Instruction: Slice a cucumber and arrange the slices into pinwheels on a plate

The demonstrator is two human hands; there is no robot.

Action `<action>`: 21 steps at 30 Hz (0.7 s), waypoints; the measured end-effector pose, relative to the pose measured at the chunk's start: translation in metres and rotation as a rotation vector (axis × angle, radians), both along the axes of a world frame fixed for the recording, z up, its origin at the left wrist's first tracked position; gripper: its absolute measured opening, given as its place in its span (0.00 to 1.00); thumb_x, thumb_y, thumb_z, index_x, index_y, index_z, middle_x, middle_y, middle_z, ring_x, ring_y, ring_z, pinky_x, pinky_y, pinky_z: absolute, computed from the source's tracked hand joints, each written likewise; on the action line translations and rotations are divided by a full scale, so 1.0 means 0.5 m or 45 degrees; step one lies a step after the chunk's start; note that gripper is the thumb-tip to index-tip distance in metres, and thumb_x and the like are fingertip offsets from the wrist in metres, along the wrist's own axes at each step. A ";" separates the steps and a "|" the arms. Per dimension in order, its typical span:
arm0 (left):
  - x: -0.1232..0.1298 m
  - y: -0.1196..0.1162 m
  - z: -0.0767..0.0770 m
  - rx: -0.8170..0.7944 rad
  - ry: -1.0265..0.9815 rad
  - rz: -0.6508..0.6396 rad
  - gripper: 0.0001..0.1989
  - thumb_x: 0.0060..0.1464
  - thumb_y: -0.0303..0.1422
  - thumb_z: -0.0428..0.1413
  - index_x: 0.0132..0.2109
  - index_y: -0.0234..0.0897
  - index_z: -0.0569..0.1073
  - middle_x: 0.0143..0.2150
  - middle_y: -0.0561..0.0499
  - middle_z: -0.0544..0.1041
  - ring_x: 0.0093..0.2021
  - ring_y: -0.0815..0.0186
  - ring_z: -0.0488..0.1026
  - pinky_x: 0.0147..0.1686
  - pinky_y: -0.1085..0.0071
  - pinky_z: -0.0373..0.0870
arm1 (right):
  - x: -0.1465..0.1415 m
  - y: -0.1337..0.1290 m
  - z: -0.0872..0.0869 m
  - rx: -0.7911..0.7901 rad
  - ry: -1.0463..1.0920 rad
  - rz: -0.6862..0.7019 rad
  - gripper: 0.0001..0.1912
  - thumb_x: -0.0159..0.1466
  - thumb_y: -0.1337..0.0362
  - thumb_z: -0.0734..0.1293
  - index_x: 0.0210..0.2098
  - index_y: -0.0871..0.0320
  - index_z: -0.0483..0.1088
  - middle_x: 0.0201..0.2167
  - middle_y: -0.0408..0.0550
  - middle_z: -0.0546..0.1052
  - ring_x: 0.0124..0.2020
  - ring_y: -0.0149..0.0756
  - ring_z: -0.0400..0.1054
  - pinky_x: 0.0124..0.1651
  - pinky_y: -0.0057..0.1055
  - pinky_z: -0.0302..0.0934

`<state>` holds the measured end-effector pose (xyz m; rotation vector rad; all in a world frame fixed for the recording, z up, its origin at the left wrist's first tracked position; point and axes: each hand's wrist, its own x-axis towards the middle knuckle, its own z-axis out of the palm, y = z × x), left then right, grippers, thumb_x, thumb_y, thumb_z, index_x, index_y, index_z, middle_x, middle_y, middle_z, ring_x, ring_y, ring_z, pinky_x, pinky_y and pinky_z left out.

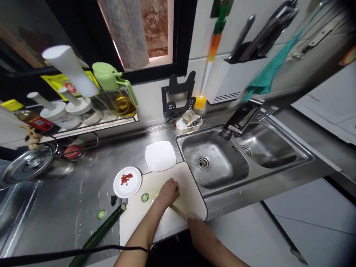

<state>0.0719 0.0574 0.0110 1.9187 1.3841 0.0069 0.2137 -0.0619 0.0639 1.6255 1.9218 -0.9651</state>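
Note:
My left hand [168,191] is over the cutting board [194,185], its fingers curled down on a piece of cucumber [178,194]; only a little green shows past the fingers. At the board's front right, my right hand [200,231] is closed around the handle of a knife [178,212]. The blade points left across the board and ends close below my left hand. Thin cucumber slices [145,197] lie on the board to the left, with wet bits around them. A long cucumber [101,233], cut at one end, rests at the board's left edge.
Behind the board are a small plate of red bits [128,191] and a bare white dish [160,156]. A steel double sink [217,157] adjoins on the right. One cucumber slice [101,214] lies on the counter. A dark cable [83,251] crosses low in front.

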 end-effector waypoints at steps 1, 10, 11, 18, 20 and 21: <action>0.001 0.002 0.001 0.013 0.014 -0.028 0.10 0.47 0.23 0.50 0.36 0.36 0.74 0.40 0.45 0.70 0.40 0.64 0.69 0.40 0.70 0.64 | 0.000 0.000 0.000 -0.004 0.002 -0.008 0.22 0.60 0.77 0.53 0.50 0.65 0.68 0.46 0.59 0.75 0.47 0.43 0.69 0.47 0.32 0.61; 0.000 0.004 0.015 0.039 0.057 -0.121 0.12 0.47 0.23 0.51 0.40 0.36 0.72 0.40 0.44 0.72 0.42 0.60 0.69 0.41 0.68 0.64 | 0.000 0.001 0.005 -0.022 -0.009 -0.009 0.24 0.59 0.79 0.52 0.51 0.65 0.68 0.46 0.59 0.74 0.48 0.43 0.69 0.48 0.34 0.61; 0.000 0.004 0.014 0.035 0.058 -0.120 0.13 0.47 0.23 0.51 0.40 0.36 0.72 0.40 0.43 0.73 0.42 0.60 0.69 0.40 0.68 0.64 | 0.000 0.002 0.005 -0.024 -0.003 -0.014 0.23 0.59 0.79 0.52 0.50 0.66 0.68 0.46 0.60 0.74 0.48 0.44 0.69 0.48 0.34 0.62; -0.002 0.009 0.006 -0.015 0.013 -0.119 0.09 0.45 0.24 0.51 0.35 0.36 0.73 0.35 0.47 0.72 0.37 0.65 0.69 0.37 0.72 0.63 | 0.002 0.004 0.004 -0.009 0.002 -0.030 0.22 0.60 0.79 0.53 0.48 0.65 0.69 0.45 0.59 0.75 0.46 0.42 0.70 0.46 0.32 0.62; -0.003 0.010 0.005 -0.018 -0.009 -0.110 0.09 0.44 0.24 0.51 0.34 0.36 0.73 0.36 0.47 0.72 0.36 0.66 0.69 0.37 0.72 0.63 | 0.002 0.004 0.004 -0.019 -0.004 -0.025 0.22 0.61 0.78 0.52 0.49 0.65 0.69 0.45 0.59 0.75 0.46 0.43 0.70 0.46 0.32 0.62; -0.003 0.009 0.005 -0.017 -0.021 -0.105 0.08 0.44 0.23 0.52 0.33 0.36 0.73 0.36 0.48 0.72 0.36 0.66 0.69 0.37 0.73 0.63 | 0.003 0.004 0.005 -0.029 -0.010 -0.016 0.22 0.61 0.78 0.52 0.49 0.65 0.69 0.45 0.59 0.75 0.46 0.43 0.70 0.47 0.33 0.62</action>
